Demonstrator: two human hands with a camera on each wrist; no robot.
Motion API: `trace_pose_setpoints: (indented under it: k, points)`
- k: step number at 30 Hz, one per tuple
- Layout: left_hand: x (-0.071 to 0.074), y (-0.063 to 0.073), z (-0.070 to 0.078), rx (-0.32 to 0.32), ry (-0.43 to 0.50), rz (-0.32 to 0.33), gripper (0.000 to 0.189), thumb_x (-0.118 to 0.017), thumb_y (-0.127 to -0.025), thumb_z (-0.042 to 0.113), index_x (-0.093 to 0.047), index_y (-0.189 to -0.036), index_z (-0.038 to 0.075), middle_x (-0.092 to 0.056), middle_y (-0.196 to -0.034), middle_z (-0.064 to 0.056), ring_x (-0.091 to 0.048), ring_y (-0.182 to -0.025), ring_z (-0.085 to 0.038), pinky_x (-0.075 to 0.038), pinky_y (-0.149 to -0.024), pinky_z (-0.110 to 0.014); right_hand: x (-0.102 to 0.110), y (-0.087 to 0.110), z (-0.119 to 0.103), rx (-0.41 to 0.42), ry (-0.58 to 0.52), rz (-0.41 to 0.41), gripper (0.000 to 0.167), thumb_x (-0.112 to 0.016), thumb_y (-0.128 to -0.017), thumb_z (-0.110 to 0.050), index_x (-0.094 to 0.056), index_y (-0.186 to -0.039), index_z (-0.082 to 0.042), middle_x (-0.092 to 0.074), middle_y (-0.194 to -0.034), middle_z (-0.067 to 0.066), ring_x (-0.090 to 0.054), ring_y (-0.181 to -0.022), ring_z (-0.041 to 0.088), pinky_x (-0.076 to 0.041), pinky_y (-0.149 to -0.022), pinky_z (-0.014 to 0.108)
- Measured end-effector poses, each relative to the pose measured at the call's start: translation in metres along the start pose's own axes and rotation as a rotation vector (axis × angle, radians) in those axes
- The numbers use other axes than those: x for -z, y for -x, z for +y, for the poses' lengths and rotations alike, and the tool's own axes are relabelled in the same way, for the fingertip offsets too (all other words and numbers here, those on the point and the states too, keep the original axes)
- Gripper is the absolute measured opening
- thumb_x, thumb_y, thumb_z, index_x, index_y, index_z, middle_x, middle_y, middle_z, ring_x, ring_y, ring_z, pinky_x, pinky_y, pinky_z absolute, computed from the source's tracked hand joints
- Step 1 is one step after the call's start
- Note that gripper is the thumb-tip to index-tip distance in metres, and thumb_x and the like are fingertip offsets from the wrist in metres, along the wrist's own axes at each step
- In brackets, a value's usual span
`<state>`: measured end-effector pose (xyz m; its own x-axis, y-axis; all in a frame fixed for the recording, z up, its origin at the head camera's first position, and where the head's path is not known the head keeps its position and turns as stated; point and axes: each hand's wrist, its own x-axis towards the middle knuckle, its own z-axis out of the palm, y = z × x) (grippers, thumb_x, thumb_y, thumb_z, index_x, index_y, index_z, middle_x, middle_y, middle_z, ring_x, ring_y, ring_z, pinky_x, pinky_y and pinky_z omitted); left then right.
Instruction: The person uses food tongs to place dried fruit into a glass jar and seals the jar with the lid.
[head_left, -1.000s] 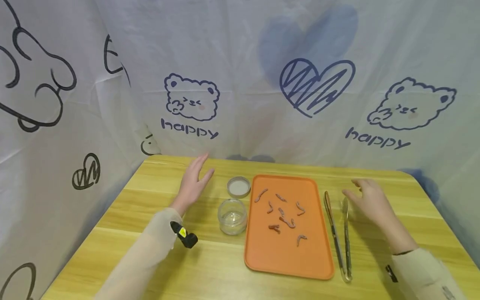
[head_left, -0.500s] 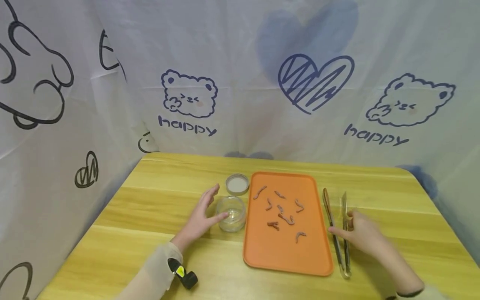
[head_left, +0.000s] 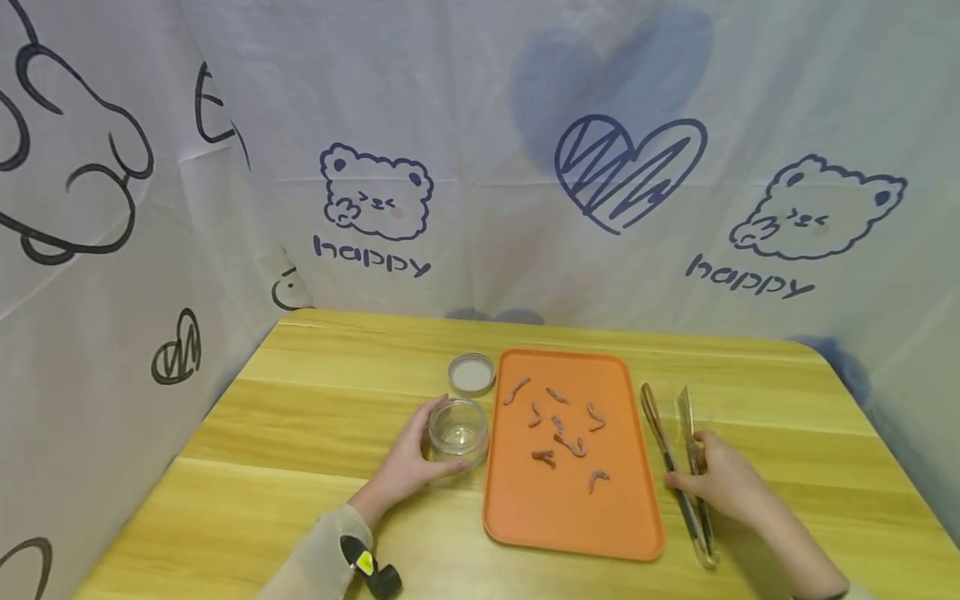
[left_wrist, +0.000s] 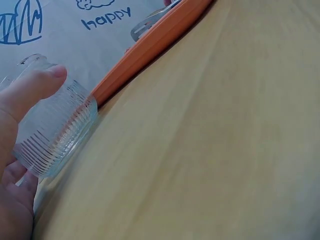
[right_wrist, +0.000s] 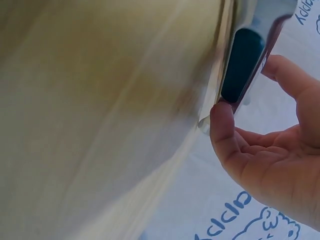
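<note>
In the head view my left hand (head_left: 408,458) holds a small clear jar (head_left: 460,433) from its left, fingers behind and thumb in front. The left wrist view has the thumb across the ribbed wall of the jar (left_wrist: 55,130). My right hand (head_left: 729,483) pinches a pair of metal tongs (head_left: 683,502) around the arms, right of the tray. Seen from the right wrist, thumb and finger lie on either side of the tongs (right_wrist: 243,65), by a dark grip panel. Several brown worm-like pieces (head_left: 570,444) are scattered over an orange tray (head_left: 570,521).
A round lid (head_left: 472,374) lies behind the jar, close to the tray's left edge. The wooden table (head_left: 300,400) meets a white printed cloth (head_left: 480,250) at its back, with more cloth hanging at the left.
My left hand has come down and right from beside the jar to hold it. The right hand has moved left and down onto the tongs and gripped them; they have shifted slightly.
</note>
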<state>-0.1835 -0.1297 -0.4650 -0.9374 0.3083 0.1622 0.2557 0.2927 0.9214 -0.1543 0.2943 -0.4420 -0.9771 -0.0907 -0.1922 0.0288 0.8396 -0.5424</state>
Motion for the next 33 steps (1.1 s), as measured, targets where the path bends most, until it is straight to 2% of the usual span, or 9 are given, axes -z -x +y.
trace_pose_setpoints:
  k: [2, 6, 9, 12, 15, 19, 25, 29, 33]
  points:
    - [0.000, -0.001, -0.002, -0.002, 0.025, -0.007, 0.093, -0.085, -0.069, 0.007, -0.032, -0.145, 0.000, -0.041, -0.140, -0.023, -0.037, -0.131, -0.038, -0.023, -0.112, -0.051, 0.002, 0.001, 0.002, 0.016, 0.010, 0.007, 0.089, -0.076, -0.081, -0.033, -0.028, -0.130, 0.024, -0.060, -0.096, 0.022, -0.060, -0.084, 0.032, -0.054, -0.067, 0.043]
    - [-0.001, -0.006, -0.023, -0.014, 0.056, 0.004, 0.091, -0.088, -0.066, 0.013, -0.039, -0.142, 0.012, -0.045, -0.139, -0.015, -0.041, -0.130, -0.030, -0.025, -0.113, -0.047, 0.002, 0.003, 0.004, 0.050, 0.024, 0.026, 0.082, -0.074, -0.080, -0.023, -0.030, -0.129, 0.025, -0.055, -0.105, 0.033, -0.057, -0.094, 0.042, -0.053, -0.074, 0.050]
    - [-0.002, -0.008, -0.031, -0.015, 0.066, 0.007, 0.090, -0.089, -0.065, 0.014, -0.040, -0.141, 0.016, -0.046, -0.138, -0.012, -0.042, -0.129, -0.027, -0.025, -0.113, -0.045, 0.002, 0.004, 0.005, 0.057, 0.038, 0.033, 0.082, -0.074, -0.081, -0.024, -0.029, -0.129, 0.026, -0.047, -0.114, 0.042, -0.052, -0.101, 0.049, -0.050, -0.079, 0.055]
    - [-0.001, -0.005, -0.019, -0.010, 0.067, -0.006, 0.089, -0.087, -0.067, 0.010, -0.039, -0.142, 0.010, -0.045, -0.139, -0.017, -0.041, -0.130, -0.031, -0.025, -0.113, -0.045, 0.003, 0.003, 0.005, 0.044, 0.044, 0.022, 0.089, -0.075, -0.081, -0.033, -0.028, -0.129, 0.026, -0.042, -0.120, 0.046, -0.047, -0.107, 0.055, -0.047, -0.083, 0.060]
    - [0.001, -0.002, -0.008, -0.007, 0.056, -0.016, 0.088, -0.086, -0.069, 0.009, -0.038, -0.142, 0.007, -0.045, -0.139, -0.019, -0.041, -0.130, -0.032, -0.026, -0.113, -0.044, 0.004, 0.001, 0.006, 0.028, 0.052, 0.009, 0.094, -0.076, -0.080, -0.040, -0.030, -0.129, 0.026, -0.044, -0.118, 0.044, -0.048, -0.105, 0.055, -0.048, -0.082, 0.059]
    - [0.003, 0.000, -0.002, -0.001, 0.042, -0.024, 0.088, -0.086, -0.070, 0.010, -0.037, -0.143, 0.006, -0.044, -0.140, -0.018, -0.041, -0.130, -0.031, -0.027, -0.113, -0.043, 0.005, -0.002, 0.005, 0.029, 0.079, 0.016, 0.084, -0.076, -0.081, -0.033, -0.035, -0.125, 0.026, -0.048, -0.114, 0.042, -0.052, -0.100, 0.051, -0.050, -0.077, 0.055]
    - [0.004, 0.000, -0.003, -0.019, 0.041, -0.027, 0.089, -0.085, -0.070, 0.009, -0.036, -0.143, 0.004, -0.044, -0.140, -0.019, -0.040, -0.130, -0.033, -0.026, -0.112, -0.044, 0.005, -0.004, 0.008, 0.033, 0.097, 0.044, 0.069, -0.072, -0.082, -0.020, -0.039, -0.122, 0.026, -0.047, -0.114, 0.043, -0.055, -0.096, 0.047, -0.051, -0.074, 0.053]
    - [0.004, 0.000, -0.002, -0.017, 0.030, -0.028, 0.089, -0.085, -0.070, 0.009, -0.036, -0.144, 0.004, -0.044, -0.140, -0.020, -0.041, -0.130, -0.033, -0.027, -0.112, -0.043, 0.008, -0.003, 0.009, 0.043, 0.085, 0.072, 0.061, -0.068, -0.083, -0.014, -0.041, -0.120, 0.027, -0.047, -0.111, 0.044, -0.057, -0.086, 0.039, -0.053, -0.066, 0.046]
    - [0.004, 0.000, -0.001, -0.006, 0.033, -0.030, 0.088, -0.085, -0.070, 0.009, -0.036, -0.143, 0.003, -0.044, -0.140, -0.020, -0.041, -0.130, -0.033, -0.028, -0.112, -0.042, 0.014, 0.000, 0.007, 0.073, 0.062, 0.122, 0.056, -0.064, -0.085, -0.012, -0.043, -0.121, 0.025, -0.051, -0.102, 0.036, -0.056, -0.079, 0.030, -0.050, -0.058, 0.038]
